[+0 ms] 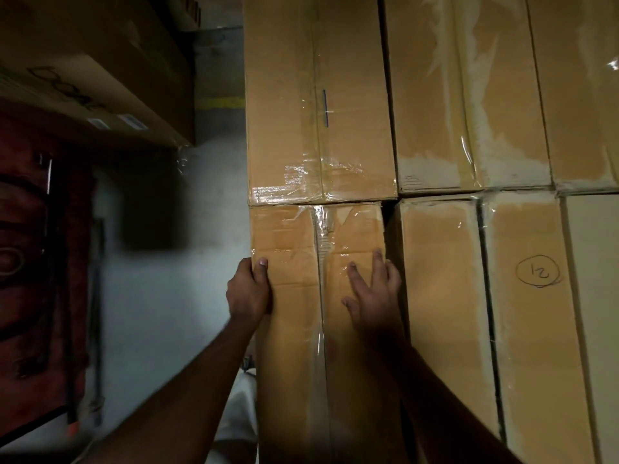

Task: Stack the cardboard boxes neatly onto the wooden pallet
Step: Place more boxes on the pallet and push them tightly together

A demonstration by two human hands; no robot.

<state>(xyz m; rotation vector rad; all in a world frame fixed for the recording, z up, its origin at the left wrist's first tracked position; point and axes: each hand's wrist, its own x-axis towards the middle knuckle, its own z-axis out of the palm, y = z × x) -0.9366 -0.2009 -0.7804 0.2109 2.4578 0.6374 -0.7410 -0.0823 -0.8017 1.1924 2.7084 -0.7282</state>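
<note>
- Long tan taped cardboard box (301,313) lies at the stack's left edge, touching its neighbours
- Left hand (249,289) grips its outer edge; right hand (375,293) presses flat, fingers spread, likely squaring it; pallet hidden

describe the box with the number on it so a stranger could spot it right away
Start at the stack of boxes filling the right side. In its near row, go one box right of the box under both hands. That marked box alone bears a hand-drawn circled "12" on top.
</note>
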